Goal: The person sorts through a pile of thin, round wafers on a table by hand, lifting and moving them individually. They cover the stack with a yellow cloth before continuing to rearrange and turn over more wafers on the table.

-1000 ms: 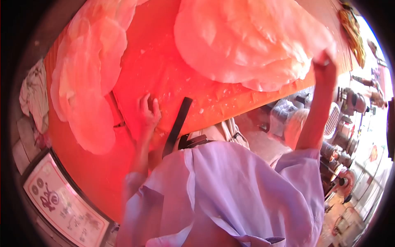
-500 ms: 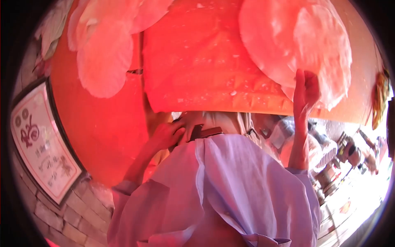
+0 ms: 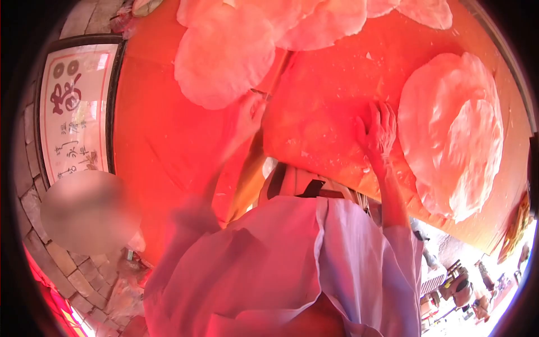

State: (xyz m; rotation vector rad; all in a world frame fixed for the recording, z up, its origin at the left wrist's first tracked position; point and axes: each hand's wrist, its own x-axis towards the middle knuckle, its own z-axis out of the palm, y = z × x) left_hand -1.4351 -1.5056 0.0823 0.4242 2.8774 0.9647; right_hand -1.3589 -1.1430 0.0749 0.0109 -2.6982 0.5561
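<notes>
My right hand (image 3: pixel 379 130) lies on the red-orange tabletop (image 3: pixel 331 112) with its fingers spread, holding nothing. Just to its right is a stack of thin, round, pale flatbread-like sheets (image 3: pixel 449 112). My left hand (image 3: pixel 250 115) reaches out over the left part of the table, near the seam between two table coverings. It is smeared by motion, so I cannot tell how its fingers stand. Its tips are close to the lower edge of a pale round sheet (image 3: pixel 224 64), one of several overlapping sheets at the far side.
A framed sign with written characters (image 3: pixel 77 106) stands by the table's left side, above brick paving (image 3: pixel 73 269). White crumbs dot the red cover. A yellow cloth-like thing (image 3: pixel 514 230) hangs at the right edge. Small objects clutter the bright ground at lower right.
My view has turned, shifting the table within it. My left hand has gone from my waist out over the table. My right hand has left the stack's edge and spread on the tabletop.
</notes>
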